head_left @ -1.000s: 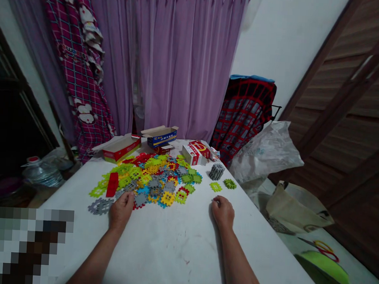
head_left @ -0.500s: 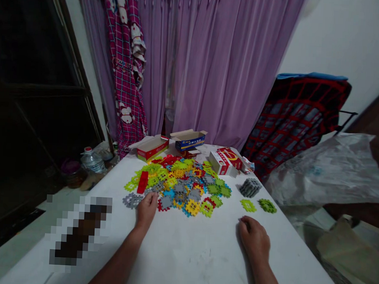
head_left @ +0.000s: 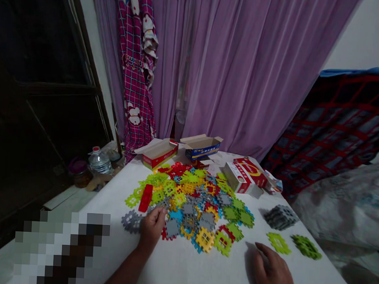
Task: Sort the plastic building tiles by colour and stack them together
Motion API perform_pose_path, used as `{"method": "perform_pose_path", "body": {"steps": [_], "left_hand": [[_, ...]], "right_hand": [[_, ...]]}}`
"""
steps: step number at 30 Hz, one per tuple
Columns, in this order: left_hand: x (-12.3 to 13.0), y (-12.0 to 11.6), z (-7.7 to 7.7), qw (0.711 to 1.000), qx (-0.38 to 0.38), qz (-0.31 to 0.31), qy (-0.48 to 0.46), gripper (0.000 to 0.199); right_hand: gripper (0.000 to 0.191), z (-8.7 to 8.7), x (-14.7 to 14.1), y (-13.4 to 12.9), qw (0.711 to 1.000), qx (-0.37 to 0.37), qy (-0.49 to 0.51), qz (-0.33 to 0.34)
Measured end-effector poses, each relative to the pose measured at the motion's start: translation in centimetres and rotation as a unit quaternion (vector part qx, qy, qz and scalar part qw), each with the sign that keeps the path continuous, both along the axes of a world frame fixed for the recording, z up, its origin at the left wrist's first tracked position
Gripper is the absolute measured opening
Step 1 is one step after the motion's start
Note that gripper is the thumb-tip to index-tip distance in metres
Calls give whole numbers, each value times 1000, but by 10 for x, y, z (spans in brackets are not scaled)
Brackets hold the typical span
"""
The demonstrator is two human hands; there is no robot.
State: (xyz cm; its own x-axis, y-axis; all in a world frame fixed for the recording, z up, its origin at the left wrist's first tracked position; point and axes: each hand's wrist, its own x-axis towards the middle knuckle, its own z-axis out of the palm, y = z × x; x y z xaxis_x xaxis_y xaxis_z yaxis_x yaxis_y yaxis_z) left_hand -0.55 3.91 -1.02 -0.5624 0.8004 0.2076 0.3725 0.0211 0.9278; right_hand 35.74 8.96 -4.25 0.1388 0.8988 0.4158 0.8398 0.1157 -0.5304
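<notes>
In the head view, an open red box, an open blue box and a red-and-white box stood behind the pile of toothed pieces on the table. The left hand, fingers curled together, met its near-left edge; any grip was hidden. The right hand curled loosely near a lime piece, its finger gap unclear.

Lettering on a blue box, a white-and-red box and a magenta cloth cannot be read

Curtains: purple, across back
Wall: white, upper right
Floor: pale, lower left
Panel: dark, framed, left
Light: dim
</notes>
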Motion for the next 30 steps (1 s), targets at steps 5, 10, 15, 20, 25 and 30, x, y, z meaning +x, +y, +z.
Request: {"method": "perform_pose_path", "body": {"steps": [5,10,15,20,25,30], "left_hand": [[-5,7,0,1000,-11,-4,2,44],[-6,6,-4,999,20,6,-33,50],[-6,7,-1,988,60,32,-141,57],[-5,5,9,976,85,28,-199,60],[-5,5,12,975,86,25,-202,61],[-5,6,9,979,87,20,-185,59]], "right_hand": [[36,31,-40,36,998,30,28,46],[32,81,-137,83,977,71,-12,203],[30,92,-235,81,931,-36,-141,335],[51,92,-285,73,931,-92,-200,293],[54,84,-297,78,930,-121,-223,266],[42,64,-278,86,964,-72,-88,241]]}}
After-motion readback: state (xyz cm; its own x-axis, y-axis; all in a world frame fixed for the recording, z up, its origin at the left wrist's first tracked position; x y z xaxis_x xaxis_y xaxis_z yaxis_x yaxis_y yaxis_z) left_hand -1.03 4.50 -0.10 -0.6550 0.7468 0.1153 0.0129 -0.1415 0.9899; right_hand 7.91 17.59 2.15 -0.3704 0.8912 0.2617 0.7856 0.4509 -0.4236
